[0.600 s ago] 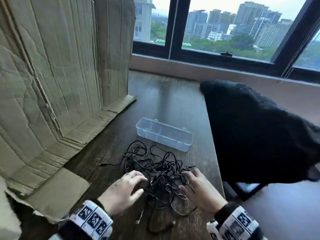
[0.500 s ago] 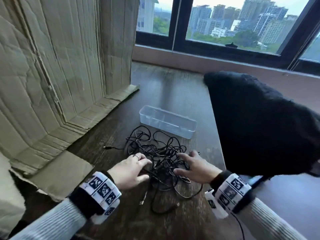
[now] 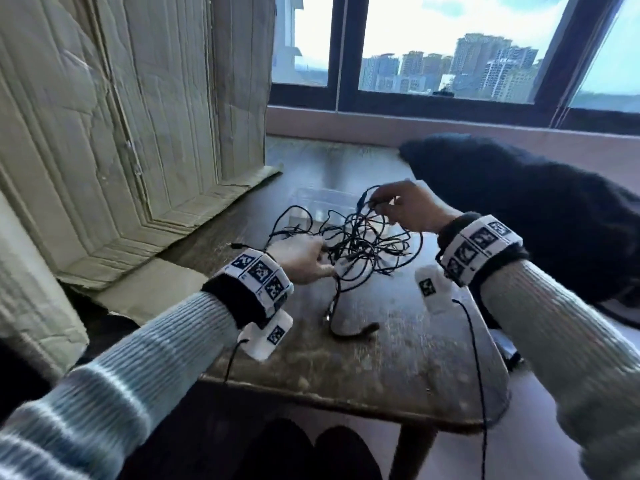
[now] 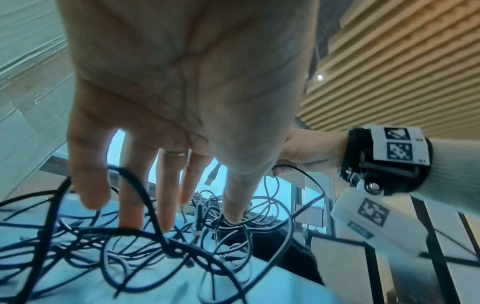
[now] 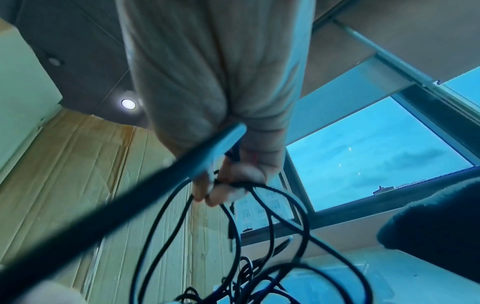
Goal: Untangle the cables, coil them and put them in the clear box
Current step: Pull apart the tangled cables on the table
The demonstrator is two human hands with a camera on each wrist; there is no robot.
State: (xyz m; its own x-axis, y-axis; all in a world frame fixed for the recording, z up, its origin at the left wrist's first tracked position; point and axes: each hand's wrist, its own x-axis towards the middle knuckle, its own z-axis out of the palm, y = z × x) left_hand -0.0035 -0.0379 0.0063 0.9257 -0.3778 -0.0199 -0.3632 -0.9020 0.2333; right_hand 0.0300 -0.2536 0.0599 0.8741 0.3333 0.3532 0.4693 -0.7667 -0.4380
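Item, left to right. Cardboard sheet (image 3: 104,133): leaning upright at the left of the table (image 3: 381,358). Left hand (image 3: 298,259): low over the table, fingers (image 4: 130,197) straight and spread, their tips pushed into the near-left edge of the knot; nothing pinched. Cables (image 3: 360,240): one black tangle, lifted between the two hands, loose ends trailing to the table toward the person. Clear box (image 3: 322,199): on the table behind the tangle, partly hidden. Right hand (image 3: 405,206): raised higher and farther away, pinching a few strands near the top of the tangle. Judgement: the knot hangs down and leftward from the right hand's pinch, so the left hand is the nearer one for teasing a loop free.
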